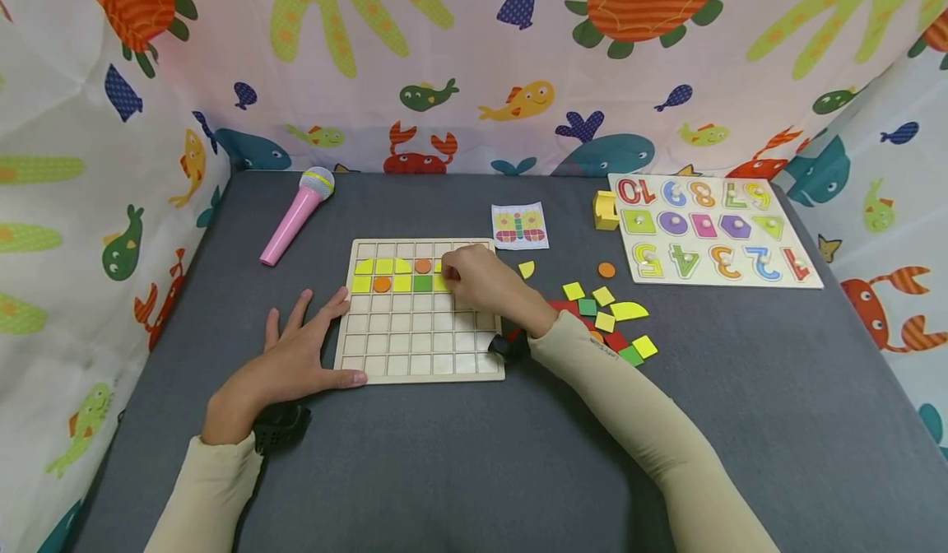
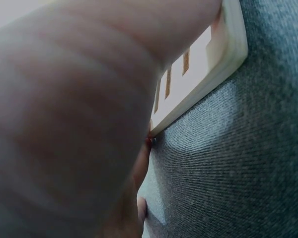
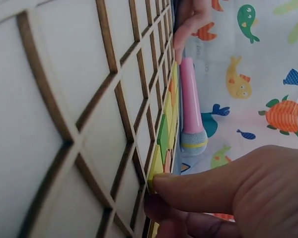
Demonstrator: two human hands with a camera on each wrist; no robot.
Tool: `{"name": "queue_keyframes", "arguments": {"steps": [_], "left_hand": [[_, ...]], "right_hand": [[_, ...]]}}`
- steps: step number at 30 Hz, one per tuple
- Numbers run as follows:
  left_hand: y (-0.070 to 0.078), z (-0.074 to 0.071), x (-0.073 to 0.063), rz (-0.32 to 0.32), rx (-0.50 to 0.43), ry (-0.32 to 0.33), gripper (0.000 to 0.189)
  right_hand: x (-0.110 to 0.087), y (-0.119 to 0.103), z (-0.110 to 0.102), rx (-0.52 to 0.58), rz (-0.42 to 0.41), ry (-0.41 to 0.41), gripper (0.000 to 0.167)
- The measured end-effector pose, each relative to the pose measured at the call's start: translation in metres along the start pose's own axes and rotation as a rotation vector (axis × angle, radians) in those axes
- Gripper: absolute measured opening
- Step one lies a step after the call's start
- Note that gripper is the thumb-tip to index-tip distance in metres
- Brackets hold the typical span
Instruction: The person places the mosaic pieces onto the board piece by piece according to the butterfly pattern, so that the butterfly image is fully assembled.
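A wooden grid board (image 1: 420,344) lies in the middle of the head view. Its upper rows hold yellow tiles (image 1: 362,284), orange discs (image 1: 382,285) and a green square tile (image 1: 422,283). My left hand (image 1: 285,365) is spread at the board's left side, thumb at the near left corner and fingertips along the edge. Over the upper right cells, my right hand (image 1: 492,283) has curled fingers. The right wrist view shows its thumb (image 3: 188,191) against a yellow tile (image 3: 154,163) at a cell, fingers bent below; the fingertips are partly hidden.
Loose coloured pieces (image 1: 604,322) lie right of the board, partly behind the right arm. Beyond it are a butterfly pattern card (image 1: 520,225), stacked yellow blocks (image 1: 605,210) and a number puzzle board (image 1: 729,271). A pink toy microphone (image 1: 295,222) lies at the back left.
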State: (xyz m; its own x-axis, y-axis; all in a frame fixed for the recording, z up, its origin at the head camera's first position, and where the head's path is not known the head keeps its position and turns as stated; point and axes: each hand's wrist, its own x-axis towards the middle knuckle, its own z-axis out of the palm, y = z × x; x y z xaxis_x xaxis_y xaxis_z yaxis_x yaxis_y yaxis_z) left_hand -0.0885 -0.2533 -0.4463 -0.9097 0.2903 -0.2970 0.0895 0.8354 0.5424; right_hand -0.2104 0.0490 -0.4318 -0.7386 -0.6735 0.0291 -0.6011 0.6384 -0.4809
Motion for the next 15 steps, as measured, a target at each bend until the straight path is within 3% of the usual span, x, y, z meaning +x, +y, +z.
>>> {"name": "queue_keyframes", "arguments": {"steps": [7,15], "left_hand": [[0.001,0.001,0.001,-0.003,0.002,-0.003,0.123],[-0.002,0.001,0.001,-0.011,0.0,-0.008,0.124]], "right_hand": [[-0.012,0.012,-0.007,0.047,-0.009,0.004,0.009],[-0.039,0.031,-0.031,0.125,0.048,0.035,0.006]]}}
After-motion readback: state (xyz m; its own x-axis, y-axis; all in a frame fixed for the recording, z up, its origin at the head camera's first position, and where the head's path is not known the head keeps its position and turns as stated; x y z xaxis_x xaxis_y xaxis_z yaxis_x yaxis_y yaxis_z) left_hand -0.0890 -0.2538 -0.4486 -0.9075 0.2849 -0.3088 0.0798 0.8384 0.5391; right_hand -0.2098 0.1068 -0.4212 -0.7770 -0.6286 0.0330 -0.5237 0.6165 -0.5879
